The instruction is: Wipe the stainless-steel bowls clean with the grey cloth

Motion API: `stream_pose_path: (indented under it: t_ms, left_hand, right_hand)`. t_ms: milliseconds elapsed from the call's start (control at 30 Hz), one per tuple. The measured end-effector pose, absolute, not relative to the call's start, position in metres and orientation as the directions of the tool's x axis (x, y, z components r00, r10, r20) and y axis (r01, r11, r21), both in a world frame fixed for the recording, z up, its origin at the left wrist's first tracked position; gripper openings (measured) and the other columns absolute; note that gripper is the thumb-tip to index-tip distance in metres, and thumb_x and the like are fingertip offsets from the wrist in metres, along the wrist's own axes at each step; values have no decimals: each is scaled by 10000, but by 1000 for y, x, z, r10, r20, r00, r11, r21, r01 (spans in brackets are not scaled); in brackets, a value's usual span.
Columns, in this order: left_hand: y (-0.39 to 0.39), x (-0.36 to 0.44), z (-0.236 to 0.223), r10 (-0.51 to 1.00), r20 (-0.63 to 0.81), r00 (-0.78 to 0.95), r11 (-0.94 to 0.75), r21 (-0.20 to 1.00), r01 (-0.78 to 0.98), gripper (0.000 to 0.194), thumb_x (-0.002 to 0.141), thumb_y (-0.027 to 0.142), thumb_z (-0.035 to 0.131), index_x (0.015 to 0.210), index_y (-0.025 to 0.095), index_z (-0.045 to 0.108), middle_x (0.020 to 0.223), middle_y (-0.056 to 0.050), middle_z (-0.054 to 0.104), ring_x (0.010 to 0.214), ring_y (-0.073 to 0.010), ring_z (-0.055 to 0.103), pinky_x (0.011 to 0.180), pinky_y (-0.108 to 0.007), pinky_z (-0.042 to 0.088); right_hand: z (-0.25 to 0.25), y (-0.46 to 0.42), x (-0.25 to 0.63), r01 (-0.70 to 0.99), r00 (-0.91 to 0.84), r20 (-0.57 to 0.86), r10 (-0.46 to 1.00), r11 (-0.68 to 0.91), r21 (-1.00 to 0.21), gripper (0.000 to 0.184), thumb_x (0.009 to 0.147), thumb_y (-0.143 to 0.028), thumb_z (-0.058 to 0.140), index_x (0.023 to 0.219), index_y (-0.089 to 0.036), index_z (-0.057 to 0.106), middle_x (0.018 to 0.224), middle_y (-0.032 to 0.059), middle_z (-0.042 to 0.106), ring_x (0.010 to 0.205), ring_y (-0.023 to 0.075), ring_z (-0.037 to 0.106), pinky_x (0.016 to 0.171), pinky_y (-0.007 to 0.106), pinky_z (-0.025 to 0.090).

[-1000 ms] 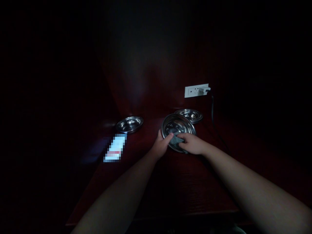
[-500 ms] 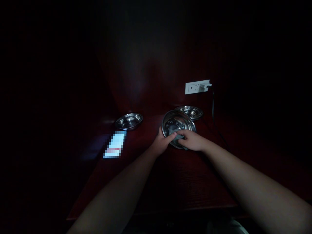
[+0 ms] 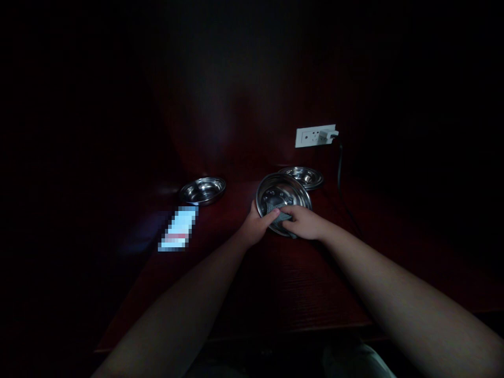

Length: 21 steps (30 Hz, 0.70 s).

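Note:
A shiny metal bowl (image 3: 301, 195) is tilted toward me above the dark red table. My left hand (image 3: 255, 226) grips its left rim, thumb over the inside and the other fingers hidden behind. Inside the bowl, a grey cloth (image 3: 280, 214) is pinched by my right hand (image 3: 302, 222), pressed near the lower front rim. Part of the cloth hangs at the bowl's lower edge. Both hands are closed and nearly meet at the left thumb.
Behind the held bowl lies another metal bowl or dish (image 3: 311, 177). A shallow metal bowl (image 3: 202, 191) stands left, with a lit, blurred phone-like screen (image 3: 179, 228) before it. A wall socket (image 3: 315, 136) holds a plug with a dark cable (image 3: 339, 168). The table's front edge (image 3: 275, 335) is near me.
The whole view has shifted slightly, so everything sits a little further left and up. Both hands keep their hold on the bowl and cloth.

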<state>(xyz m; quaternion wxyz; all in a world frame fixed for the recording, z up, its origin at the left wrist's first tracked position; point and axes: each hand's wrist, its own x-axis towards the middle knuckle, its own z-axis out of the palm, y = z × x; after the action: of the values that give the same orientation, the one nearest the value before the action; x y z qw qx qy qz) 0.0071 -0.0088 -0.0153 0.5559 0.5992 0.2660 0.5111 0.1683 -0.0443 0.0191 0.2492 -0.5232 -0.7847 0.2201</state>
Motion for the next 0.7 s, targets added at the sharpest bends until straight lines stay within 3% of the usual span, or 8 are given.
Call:
stream_pose_path:
  t_ms: [333,700]
  left_hand:
    - [-8,7,-16,889,305,342,-226,941,-252,668,718,352,720,1287,169,420,1263,-135,543,1193,-274,497,1053,-461,340]
    - [-10,7,-14,885,343,314,-280,933,-227,621,725,344,711,1255,170,437,1270,-123,546,1194,-259,498,1065,-439,328]
  right_hand:
    - [23,-45,174,841,-248,170,954,299,-451,155,734,-196,530,846,-162,631,766,55,660,652,153,555,634,265,417]
    - [18,-44,170,718,-338,149,929,357,-598,192,742,-180,503,876,-161,639,777,28,669,668,144,589,649,262,452]
